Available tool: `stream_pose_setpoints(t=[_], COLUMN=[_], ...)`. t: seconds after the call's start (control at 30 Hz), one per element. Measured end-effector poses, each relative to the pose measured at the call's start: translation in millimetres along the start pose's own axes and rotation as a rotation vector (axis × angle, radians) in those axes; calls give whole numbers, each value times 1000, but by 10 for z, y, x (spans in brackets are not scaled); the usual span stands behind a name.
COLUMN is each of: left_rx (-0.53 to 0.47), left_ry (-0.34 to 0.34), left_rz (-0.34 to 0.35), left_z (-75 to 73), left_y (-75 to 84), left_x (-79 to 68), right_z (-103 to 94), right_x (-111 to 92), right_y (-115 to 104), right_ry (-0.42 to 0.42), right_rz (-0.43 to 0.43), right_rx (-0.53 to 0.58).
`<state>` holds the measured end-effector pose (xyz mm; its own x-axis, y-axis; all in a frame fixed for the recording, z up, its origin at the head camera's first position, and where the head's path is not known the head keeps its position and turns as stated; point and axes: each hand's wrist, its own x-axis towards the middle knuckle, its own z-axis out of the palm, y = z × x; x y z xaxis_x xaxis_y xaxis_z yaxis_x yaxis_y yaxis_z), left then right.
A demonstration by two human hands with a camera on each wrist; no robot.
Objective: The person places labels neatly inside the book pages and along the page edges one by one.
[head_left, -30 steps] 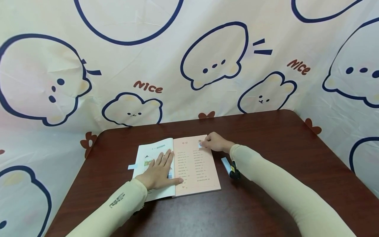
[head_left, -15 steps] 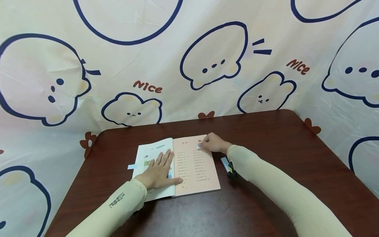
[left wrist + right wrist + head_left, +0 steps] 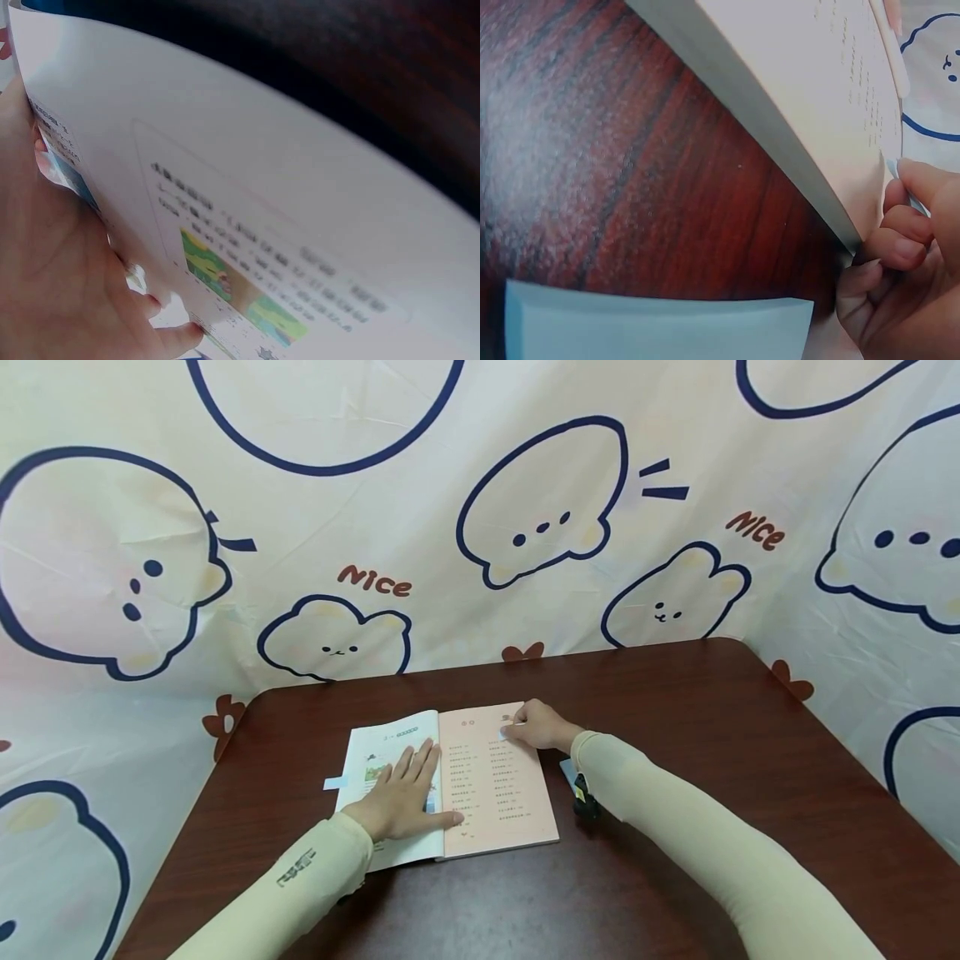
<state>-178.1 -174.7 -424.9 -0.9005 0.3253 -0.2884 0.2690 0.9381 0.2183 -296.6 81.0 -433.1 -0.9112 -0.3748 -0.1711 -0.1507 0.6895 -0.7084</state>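
An open book [image 3: 498, 777] lies on the table, with a white illustrated left page and a pink right page of printed lines. My left hand [image 3: 401, 802] rests spread on the left page, its thumb reaching over the spine onto the pink page. At the upper right corner of that page, my right hand [image 3: 545, 724] pinches a small light blue sticky note [image 3: 503, 735] between thumb and finger, its other fingers curled beside the book's edge. The fingers hide most of the note. Another light blue sticky tab [image 3: 334, 783] sticks out past the left page's outer edge.
A light blue pad of paper [image 3: 660, 330] lies on the dark wooden table [image 3: 645, 693] right of the book, partly hidden by the right wrist in the head view. A cartoon-printed cloth [image 3: 435, 527] hangs behind the table.
My right hand has shifted slightly left and down at the page corner, and less of the sticky note shows. The right sleeve covers more of the blue pad. My left hand stays still.
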Motion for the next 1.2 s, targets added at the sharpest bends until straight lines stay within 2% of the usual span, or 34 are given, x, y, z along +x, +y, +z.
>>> stream_pose_setpoints(t=[0.3,0.73,1.2], left_rx=[-1,4,11], left_ry=[1,4,5], left_rz=[-5,2,-5], left_z=[12,24,25], left_y=[1,-1,-26], left_x=[3,22,34], right_z=[31,41,24], right_x=[9,-4,-6], right_y=[27,8,-69], right_ry=[21,26,10], right_rz=[-11,41,54], right_rx=[7,-33,-47])
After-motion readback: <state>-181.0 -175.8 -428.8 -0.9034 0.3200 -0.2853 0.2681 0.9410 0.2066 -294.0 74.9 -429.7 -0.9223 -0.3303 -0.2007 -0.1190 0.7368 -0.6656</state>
